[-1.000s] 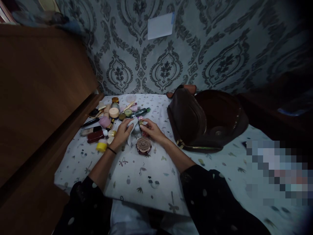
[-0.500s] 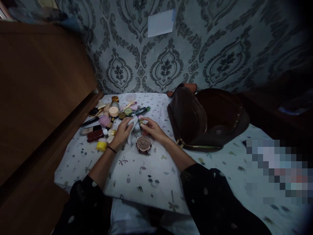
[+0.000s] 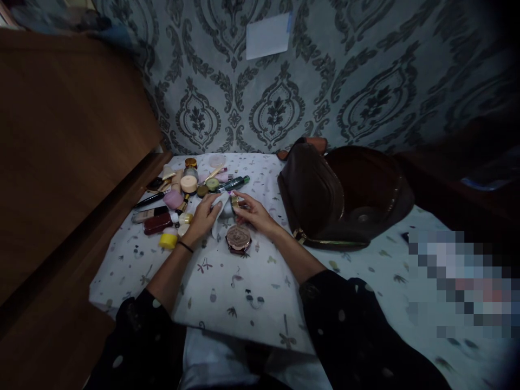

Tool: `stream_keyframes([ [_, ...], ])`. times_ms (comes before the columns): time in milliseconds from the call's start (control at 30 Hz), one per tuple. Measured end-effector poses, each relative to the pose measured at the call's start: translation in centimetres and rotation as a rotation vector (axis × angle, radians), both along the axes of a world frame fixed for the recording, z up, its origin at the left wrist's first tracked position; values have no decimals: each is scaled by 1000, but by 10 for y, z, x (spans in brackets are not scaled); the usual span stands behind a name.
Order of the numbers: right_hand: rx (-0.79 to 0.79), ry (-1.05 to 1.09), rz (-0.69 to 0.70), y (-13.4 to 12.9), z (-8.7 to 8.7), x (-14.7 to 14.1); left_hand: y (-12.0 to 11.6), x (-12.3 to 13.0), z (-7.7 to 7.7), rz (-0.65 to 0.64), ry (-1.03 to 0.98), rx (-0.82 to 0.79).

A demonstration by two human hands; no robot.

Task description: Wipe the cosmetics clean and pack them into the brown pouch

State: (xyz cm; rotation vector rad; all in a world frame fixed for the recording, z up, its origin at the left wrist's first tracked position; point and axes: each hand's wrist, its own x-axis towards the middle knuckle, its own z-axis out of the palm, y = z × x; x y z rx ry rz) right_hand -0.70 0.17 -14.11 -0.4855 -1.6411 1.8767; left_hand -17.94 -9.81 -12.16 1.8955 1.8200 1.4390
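Note:
My left hand [image 3: 205, 216] pinches a white wipe [image 3: 220, 213] between its fingers. Close beside it on the right, my right hand [image 3: 254, 213] grips a small gold-rimmed jar [image 3: 234, 203], and the wipe lies against the jar's left side. Just below both hands, a brown hexagonal compact [image 3: 239, 239] rests on the patterned white cloth [image 3: 227, 287]. To the left of my hands are several cosmetics, among them a dark red bottle [image 3: 158, 223], a yellow-lidded jar [image 3: 168, 239] and a pink sponge [image 3: 173, 199].
An open dark brown bag [image 3: 312, 200] stands at the right. Behind the cloth rises a patterned wall [image 3: 276, 108] bearing a white card [image 3: 268, 37]. Wooden furniture [image 3: 73, 135] borders the left side. At the lower right, one patch is pixelated.

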Motion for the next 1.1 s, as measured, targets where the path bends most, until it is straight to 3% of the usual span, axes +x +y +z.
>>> stream_keyframes([
  [200,-18,-51,-62,1,-3,-6,-1,2,3,-15,-4,-3],
  [433,-1,2,-6,-2,2,2,0,-1,0,17,-11,-23],
  [800,-32,-86,-82,3,-7,-9,0,1,2,-9,9,-14],
  [1100,17,-17,-9,0,-1,1,0,-1,-1,21,-15,-26],
])
